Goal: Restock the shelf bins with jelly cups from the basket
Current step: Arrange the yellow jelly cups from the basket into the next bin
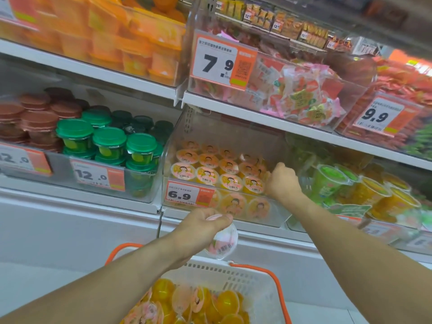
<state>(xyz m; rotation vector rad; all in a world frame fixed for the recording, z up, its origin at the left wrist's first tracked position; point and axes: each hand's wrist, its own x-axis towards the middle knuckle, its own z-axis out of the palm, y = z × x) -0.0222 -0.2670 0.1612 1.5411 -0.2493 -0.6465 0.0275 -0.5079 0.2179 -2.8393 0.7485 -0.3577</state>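
Topping up the clear plastic shelf bin (261, 213)

Left hand (203, 224) grasps a pink-lidded jelly cup (222, 242); right hand (281, 181), curled, grip unclear. Seat cups lid-up beside neighbours.

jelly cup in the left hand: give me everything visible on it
The jelly cup is a small clear plastic cup with a pale pink foil lid and pink-and-white contents or print; dark characters show on its side but can't be read. The left hand grips it from above by the lid rim, so it hangs tilted, base toward the camera. It sits above the white basket, below the 6.9 price tag, touching nothing else.
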